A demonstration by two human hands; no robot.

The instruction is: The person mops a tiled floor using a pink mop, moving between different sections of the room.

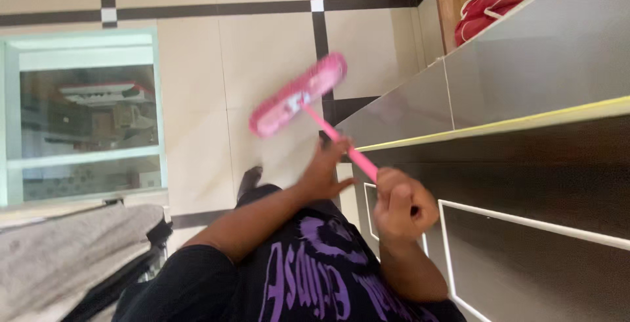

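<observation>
Pink broom (298, 96): long axis slants from its head, over the tiled floor (262, 46), back to both hands. Left hand (326, 171), nearer the head, wraps the handle loosely; right hand (401, 205) is fisted on the handle's end.

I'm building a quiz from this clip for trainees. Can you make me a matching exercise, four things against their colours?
Things:
1. broom
2. shirt print
3. bag
4. floor tiles

Colours:
A. cream with dark strips
B. pink
C. red with white trim
D. purple

Pairs: 1-B, 2-D, 3-C, 4-A. The left hand and the right hand both grip the broom's pink handle.
</observation>
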